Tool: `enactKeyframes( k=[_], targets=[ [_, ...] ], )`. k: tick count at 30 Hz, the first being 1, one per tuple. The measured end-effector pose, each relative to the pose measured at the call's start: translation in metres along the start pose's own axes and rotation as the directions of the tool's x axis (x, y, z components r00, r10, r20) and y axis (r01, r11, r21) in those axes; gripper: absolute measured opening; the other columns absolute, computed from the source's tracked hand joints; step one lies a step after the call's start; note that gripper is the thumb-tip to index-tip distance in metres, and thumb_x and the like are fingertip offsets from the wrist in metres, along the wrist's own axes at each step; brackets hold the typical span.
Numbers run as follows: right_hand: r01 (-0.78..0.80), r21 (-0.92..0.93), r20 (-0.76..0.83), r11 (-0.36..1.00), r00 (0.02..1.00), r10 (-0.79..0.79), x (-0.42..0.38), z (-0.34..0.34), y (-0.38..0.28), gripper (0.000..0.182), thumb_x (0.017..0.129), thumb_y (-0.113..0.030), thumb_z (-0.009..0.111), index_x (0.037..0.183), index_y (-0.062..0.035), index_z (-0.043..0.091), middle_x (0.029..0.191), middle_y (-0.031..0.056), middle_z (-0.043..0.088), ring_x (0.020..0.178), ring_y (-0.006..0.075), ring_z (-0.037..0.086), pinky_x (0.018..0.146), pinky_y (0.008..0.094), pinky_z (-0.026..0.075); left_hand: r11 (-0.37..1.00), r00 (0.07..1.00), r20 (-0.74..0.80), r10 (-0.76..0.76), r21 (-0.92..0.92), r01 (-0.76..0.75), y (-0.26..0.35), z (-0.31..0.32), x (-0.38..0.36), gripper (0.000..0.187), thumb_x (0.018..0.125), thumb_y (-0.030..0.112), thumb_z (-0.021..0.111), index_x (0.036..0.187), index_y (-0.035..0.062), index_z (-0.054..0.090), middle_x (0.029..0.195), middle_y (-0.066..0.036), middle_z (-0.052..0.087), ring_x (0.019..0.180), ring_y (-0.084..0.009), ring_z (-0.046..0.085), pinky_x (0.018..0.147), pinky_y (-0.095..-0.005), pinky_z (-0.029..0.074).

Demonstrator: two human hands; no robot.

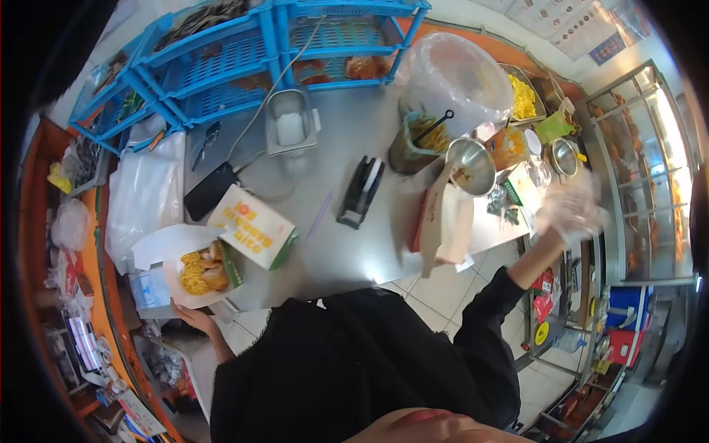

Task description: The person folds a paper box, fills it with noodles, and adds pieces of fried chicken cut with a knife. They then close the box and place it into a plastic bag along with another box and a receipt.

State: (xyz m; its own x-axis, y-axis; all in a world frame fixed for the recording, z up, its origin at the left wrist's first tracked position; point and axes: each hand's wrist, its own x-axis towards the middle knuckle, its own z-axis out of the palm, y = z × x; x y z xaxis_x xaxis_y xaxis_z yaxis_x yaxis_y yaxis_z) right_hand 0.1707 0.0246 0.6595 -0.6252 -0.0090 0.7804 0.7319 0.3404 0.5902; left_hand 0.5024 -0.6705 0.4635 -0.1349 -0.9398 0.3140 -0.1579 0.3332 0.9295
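At the lower left, my left hand (196,317) grips the near edge of an open paper takeout box (196,297), its fingers partly hidden beneath it. Yellow rice (193,275) and browned pieces that look like chicken (215,277) fill the box. Beside it lies a white and green printed carton (252,228). My right hand (572,210), in a clear plastic glove, is far out to the right and smeared by motion. Near that hand are a steel bowl (564,157) and small dark packets (504,207); whether it holds anything is not visible.
On the steel table (325,266) are a tape dispenser (361,192), a black phone (211,192), a metal container (291,122) and a larger steel bowl (470,167). Blue racks (214,74) line the back. A glass display cabinet (642,170) stands at right.
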Motion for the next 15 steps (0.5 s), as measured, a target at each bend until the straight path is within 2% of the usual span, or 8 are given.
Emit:
enactKeyframes(
  k=[1,2,4,6,7,12,14,15],
  targets=[
    [-0.388,0.190,-0.141,0.902,0.898,0.416,0.046,-0.025,0.021,0.039,0.080,-0.017,0.042,0.114,0.0019,0.041,0.114,0.0175,0.042,0.099,0.0262,0.046,0.081,0.0324,0.038,0.991,0.989,-0.080,-0.124,-0.050,0.120,0.005,0.000,-0.006,0.043,0.089,0.031,0.031,0.112,-0.0039,0.039,0.116,-0.017,0.041,0.106,-0.0267,0.039,0.091,-0.0350,0.030],
    [-0.481,-0.193,0.501,0.855,0.701,0.508,0.093,-0.032,0.027,0.038,0.079,-0.024,0.042,0.106,0.0006,0.048,0.110,0.0107,0.048,0.098,0.0223,0.046,0.086,0.0365,0.034,0.990,0.993,-0.105,-0.054,0.123,0.067,0.003,-0.002,-0.008,0.044,0.089,0.032,0.031,0.113,-0.0041,0.039,0.115,-0.018,0.041,0.105,-0.0274,0.040,0.091,-0.0352,0.030],
    [-0.628,-0.637,-0.115,0.447,0.651,0.751,0.142,0.003,0.005,0.037,0.079,-0.019,0.044,0.109,0.0015,0.048,0.111,0.0131,0.048,0.102,0.0240,0.046,0.087,0.0327,0.035,0.859,0.989,-0.047,0.142,0.502,-0.100,-0.020,-0.011,-0.002,0.043,0.089,0.031,0.032,0.113,-0.0045,0.039,0.114,-0.020,0.041,0.103,-0.0290,0.040,0.090,-0.0360,0.031],
    [-0.538,-0.045,0.289,0.841,0.799,0.527,0.175,0.045,-0.057,0.037,0.079,-0.019,0.044,0.109,0.0016,0.048,0.111,0.0130,0.048,0.102,0.0239,0.046,0.087,0.0328,0.035,0.916,0.990,-0.140,0.016,0.399,0.042,-0.044,-0.018,0.002,0.037,0.088,0.022,0.031,0.112,-0.0046,0.040,0.114,-0.021,0.041,0.104,-0.0308,0.041,0.092,-0.0366,0.029],
    [-0.451,0.279,0.399,0.848,0.857,0.325,0.183,0.034,-0.084,0.037,0.080,-0.019,0.044,0.109,0.0017,0.047,0.111,0.0129,0.048,0.102,0.0239,0.046,0.087,0.0328,0.035,0.822,0.993,-0.064,0.095,0.568,-0.042,-0.048,-0.022,0.002,0.034,0.086,0.017,0.033,0.112,-0.0042,0.041,0.113,-0.021,0.042,0.104,-0.0308,0.041,0.092,-0.0363,0.029],
    [-0.319,0.808,0.464,0.496,0.863,-0.201,0.214,0.004,-0.146,0.037,0.080,-0.020,0.044,0.110,0.0019,0.047,0.111,0.0126,0.048,0.102,0.0237,0.045,0.089,0.0329,0.034,0.778,0.970,0.055,0.238,0.586,-0.225,-0.052,-0.026,-0.001,0.035,0.087,0.020,0.034,0.113,-0.0019,0.040,0.111,-0.016,0.045,0.103,-0.0264,0.042,0.090,-0.0313,0.031],
    [-0.339,0.856,0.467,0.390,0.830,-0.306,0.226,-0.011,-0.151,0.037,0.081,-0.020,0.044,0.110,0.0020,0.046,0.111,0.0125,0.047,0.103,0.0236,0.045,0.089,0.0329,0.034,0.955,0.959,-0.158,-0.234,0.150,0.257,0.009,-0.005,-0.017,0.035,0.088,0.024,0.034,0.116,0.0024,0.038,0.103,-0.011,0.047,0.093,-0.0200,0.046,0.084,-0.0280,0.035],
    [-0.352,0.865,0.474,0.357,0.807,-0.353,0.232,-0.020,-0.152,0.037,0.081,-0.021,0.044,0.110,0.0021,0.046,0.111,0.0125,0.047,0.103,0.0236,0.045,0.089,0.0329,0.034,0.965,0.963,-0.132,-0.233,0.094,0.246,0.003,-0.009,-0.019,0.035,0.089,0.024,0.033,0.115,0.0009,0.039,0.105,-0.011,0.047,0.095,-0.0189,0.045,0.085,-0.0282,0.034]
  ],
)
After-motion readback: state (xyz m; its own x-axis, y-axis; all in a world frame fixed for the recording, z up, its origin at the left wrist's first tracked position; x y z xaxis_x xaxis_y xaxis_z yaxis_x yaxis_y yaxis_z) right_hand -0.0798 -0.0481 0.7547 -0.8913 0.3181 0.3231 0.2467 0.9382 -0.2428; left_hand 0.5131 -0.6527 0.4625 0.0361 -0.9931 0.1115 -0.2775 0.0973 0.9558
